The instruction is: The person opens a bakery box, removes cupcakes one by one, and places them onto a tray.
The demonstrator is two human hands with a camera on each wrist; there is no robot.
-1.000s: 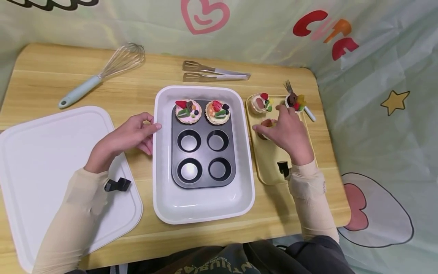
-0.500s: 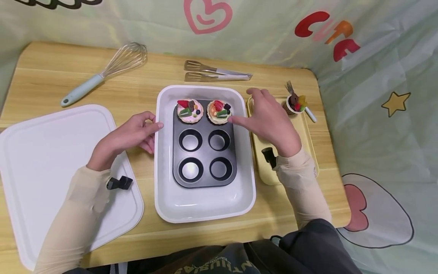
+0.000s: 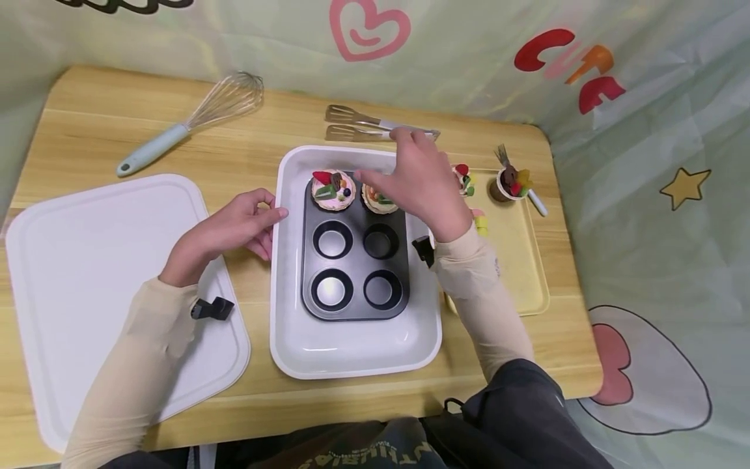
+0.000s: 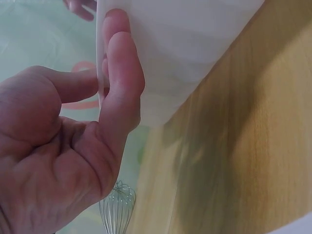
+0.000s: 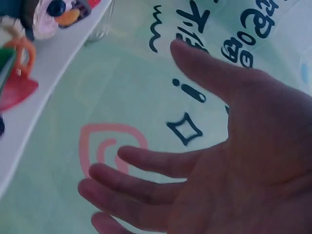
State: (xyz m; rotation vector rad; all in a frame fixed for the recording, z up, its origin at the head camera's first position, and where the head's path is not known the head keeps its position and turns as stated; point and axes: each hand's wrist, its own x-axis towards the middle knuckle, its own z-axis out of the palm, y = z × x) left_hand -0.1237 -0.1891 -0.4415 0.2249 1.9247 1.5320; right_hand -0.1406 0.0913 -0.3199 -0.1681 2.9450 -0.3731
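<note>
My left hand [image 3: 237,225] pinches the left rim of a deep white tray [image 3: 357,348], thumb over the edge and fingers outside. In the left wrist view its fingers curl along the tray wall [image 4: 170,48]. Inside the tray lies a dark muffin tin [image 3: 357,260] with two fruit-topped tarts in its far cups. The left tart [image 3: 333,191] has pink cream; the right tart [image 3: 377,200] is partly covered by my right hand [image 3: 424,185]. That hand hovers above it, fingers spread and holding nothing in the right wrist view.
A yellow tray [image 3: 521,273] at right bears a chocolate cupcake [image 3: 508,184] and two fruit-topped cakes half hidden by the right arm. A fork lies by its far corner. Tongs [image 3: 357,133] and a whisk [image 3: 193,124] lie at the back. A white board [image 3: 111,280] lies left.
My right hand has moved left from the cakes on the yellow tray to above the right tart in the tin. The left hand keeps its grip on the tray rim.
</note>
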